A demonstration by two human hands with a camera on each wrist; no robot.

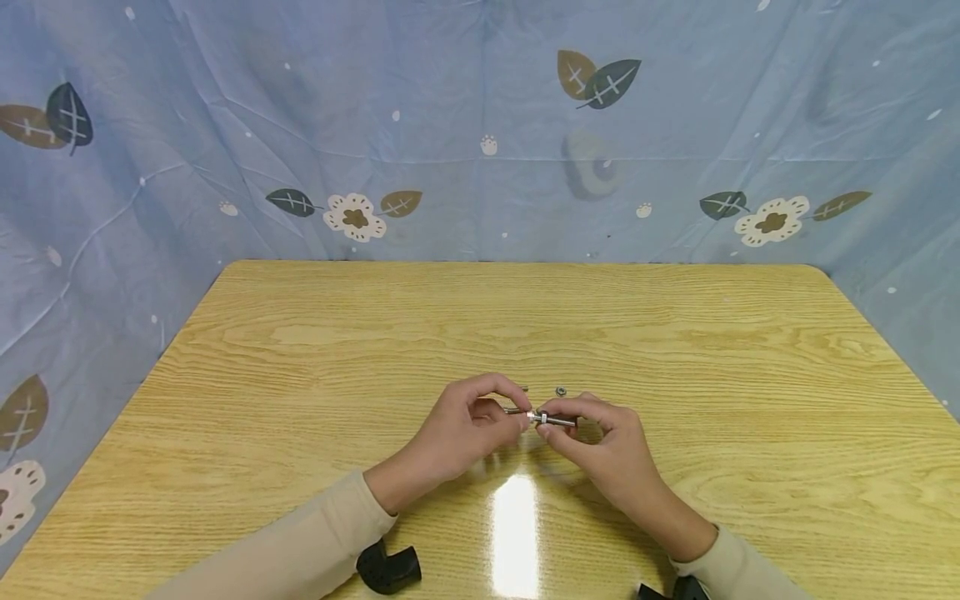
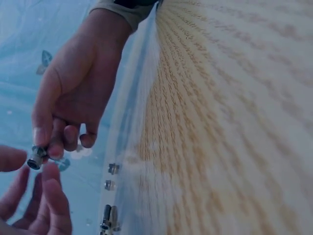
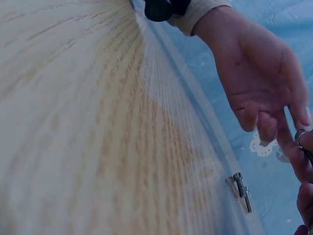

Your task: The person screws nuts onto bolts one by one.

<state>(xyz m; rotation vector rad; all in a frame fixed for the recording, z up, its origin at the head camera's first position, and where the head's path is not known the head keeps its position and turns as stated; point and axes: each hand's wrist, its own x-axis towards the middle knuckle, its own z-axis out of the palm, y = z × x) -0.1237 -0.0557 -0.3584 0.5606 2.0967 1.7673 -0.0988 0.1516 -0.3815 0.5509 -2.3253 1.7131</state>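
A shiny silver bolt (image 1: 562, 422), a nut (image 1: 543, 418) around its shaft, is held above the table (image 1: 300, 350), the left hand (image 1: 459, 427) pinching one end and the right hand (image 1: 613, 442) pinching near the nut, with a loose nut (image 1: 561, 391) and other bolts (image 3: 239, 185) lying beyond.

No text, label, brand, number or sign is showing legibly in any of the views.
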